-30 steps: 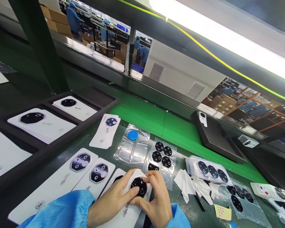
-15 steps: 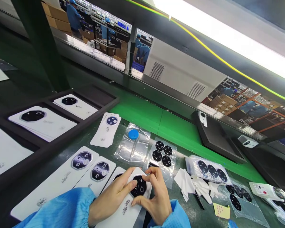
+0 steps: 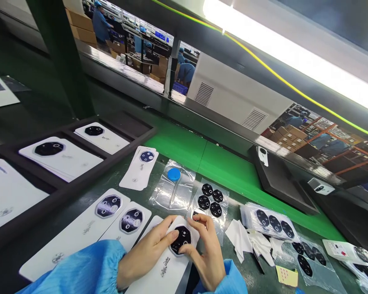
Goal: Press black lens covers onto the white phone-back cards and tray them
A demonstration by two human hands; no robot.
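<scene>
Left hand clamped on a white panel over the bench, thumb on the black octagonal plate near its top end. Right hand curved around the panel's right side, thumb touching the plate's lower edge; whether gripping or only steadying, hard to tell. Just beside the left hand, more panels in a row. Beyond, a clear bag under a blue disc. Off to the right, crumpled white cloths and a yellow note.
</scene>
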